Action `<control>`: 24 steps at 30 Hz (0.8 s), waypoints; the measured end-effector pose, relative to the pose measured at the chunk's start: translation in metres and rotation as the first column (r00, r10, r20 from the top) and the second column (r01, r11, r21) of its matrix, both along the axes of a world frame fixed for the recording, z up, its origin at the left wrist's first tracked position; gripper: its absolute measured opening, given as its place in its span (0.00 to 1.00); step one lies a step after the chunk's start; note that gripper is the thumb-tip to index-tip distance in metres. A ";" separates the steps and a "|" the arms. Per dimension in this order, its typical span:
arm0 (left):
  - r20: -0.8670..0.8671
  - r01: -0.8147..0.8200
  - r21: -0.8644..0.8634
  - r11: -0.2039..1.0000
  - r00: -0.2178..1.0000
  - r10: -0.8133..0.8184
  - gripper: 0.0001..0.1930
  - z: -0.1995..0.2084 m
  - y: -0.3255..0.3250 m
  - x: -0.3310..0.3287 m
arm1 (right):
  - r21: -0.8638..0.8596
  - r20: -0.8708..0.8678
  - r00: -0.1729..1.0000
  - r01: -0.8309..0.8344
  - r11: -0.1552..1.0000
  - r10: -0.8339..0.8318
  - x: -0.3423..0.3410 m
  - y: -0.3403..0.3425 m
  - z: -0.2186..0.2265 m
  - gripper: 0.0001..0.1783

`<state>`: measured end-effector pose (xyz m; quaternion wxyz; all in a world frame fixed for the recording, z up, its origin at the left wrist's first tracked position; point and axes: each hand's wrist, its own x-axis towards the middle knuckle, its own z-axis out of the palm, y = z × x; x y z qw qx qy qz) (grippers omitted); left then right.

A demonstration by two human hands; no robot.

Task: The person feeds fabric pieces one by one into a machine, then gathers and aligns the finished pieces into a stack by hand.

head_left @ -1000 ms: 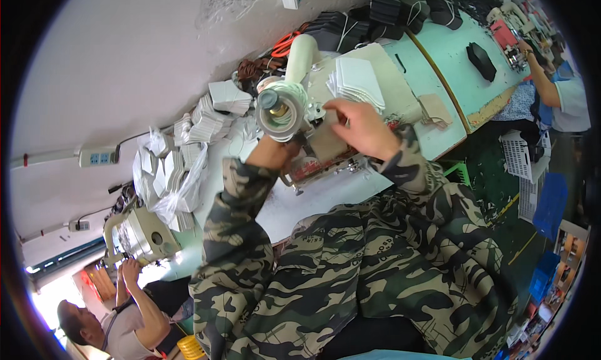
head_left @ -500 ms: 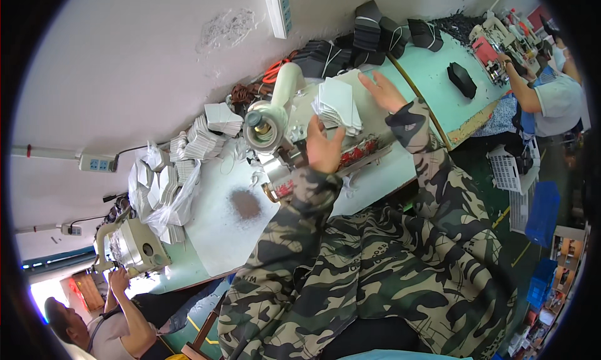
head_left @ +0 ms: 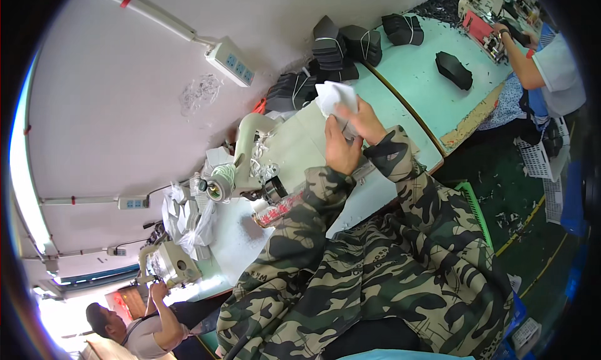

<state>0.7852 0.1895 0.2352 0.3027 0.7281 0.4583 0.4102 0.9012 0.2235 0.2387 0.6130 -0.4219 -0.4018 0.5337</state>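
Observation:
A stack of white flat pieces [head_left: 336, 97] with angled corners is held up between both hands above the machine bed. My left hand [head_left: 343, 152] closes on the stack's lower part, fingers pointing up. Across the near side of the stack lies my right hand [head_left: 368, 123], its fingers wrapped over the pieces and slightly blurred. The two hands nearly touch. Left of them stands a cream-coloured sewing machine [head_left: 248, 135] with a round head and a thread spool. My left sleeve partly covers its red-patterned front [head_left: 280, 210].
Tied bundles of black pieces [head_left: 327, 44] line the wall side, and a loose black stack [head_left: 453, 71] lies on the right table. White stacks fill a plastic bag [head_left: 191, 219] at left. Co-workers sit at machines on both sides. A green basket [head_left: 476, 213] stands right.
Both hands have lifted the white stack off the machine bed. My right hand, open and apart before, now grips it together with the left. The view has tilted.

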 end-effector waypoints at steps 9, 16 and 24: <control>0.431 -0.067 -0.631 0.773 0.798 0.421 0.44 0.034 0.015 0.041 | -0.166 -0.626 0.779 -0.137 0.977 0.003 0.048 0.021 -0.015 0.24; 0.397 -0.182 -0.274 0.944 0.873 0.283 0.45 0.056 0.040 0.023 | 0.068 -0.589 0.756 -0.306 0.950 0.286 0.037 0.031 -0.006 0.23; -0.198 -0.113 0.020 0.993 0.973 0.115 0.37 0.036 0.066 -0.007 | 0.200 0.481 0.852 -0.337 0.920 0.208 0.040 0.054 -0.037 0.45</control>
